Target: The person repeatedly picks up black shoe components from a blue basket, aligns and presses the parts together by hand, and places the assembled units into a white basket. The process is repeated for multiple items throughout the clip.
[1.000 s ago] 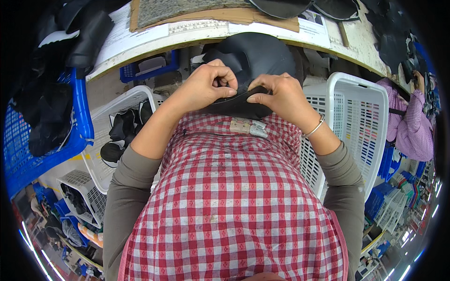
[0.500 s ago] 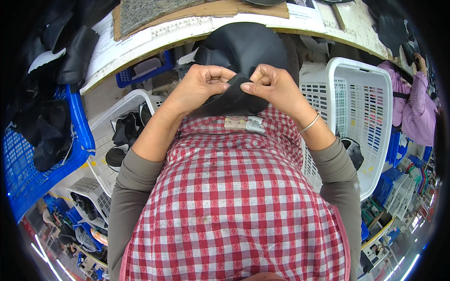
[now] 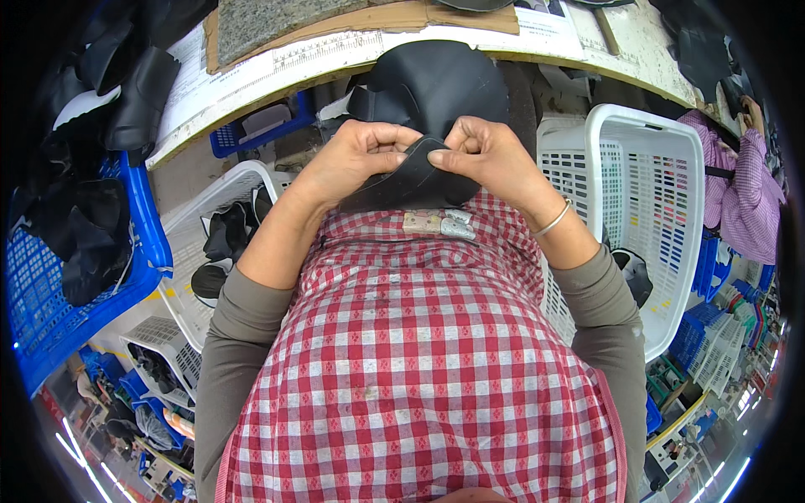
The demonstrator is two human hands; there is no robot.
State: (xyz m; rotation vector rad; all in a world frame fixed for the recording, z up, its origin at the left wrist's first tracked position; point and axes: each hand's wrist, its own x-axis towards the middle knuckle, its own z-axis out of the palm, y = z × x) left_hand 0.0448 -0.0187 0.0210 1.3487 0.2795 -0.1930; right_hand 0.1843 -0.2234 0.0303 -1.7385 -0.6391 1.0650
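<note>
Head view: two bare hands, left hand (image 3: 362, 159) and right hand (image 3: 490, 161), are held close together, thumbs set against fingers, wrists angled inward, both elbows bent. Pinched between them is the edge of one black leather-like piece (image 3: 411, 188), held between one red-checked apron (image 3: 419, 335) and the tabletop (image 3: 644, 50). The wearer is flanked by two white baskets, a left basket (image 3: 181, 220) and a right basket (image 3: 594, 172); one large blue crate (image 3: 156, 230) is seen farther left.

Beyond the grip (image 3: 422, 156), blurred lines mark the left paper sheet (image 3: 186, 84) and right paper sheet (image 3: 553, 32), with a printed ruler scale (image 3: 327, 52) between, but nothing there is legible.
</note>
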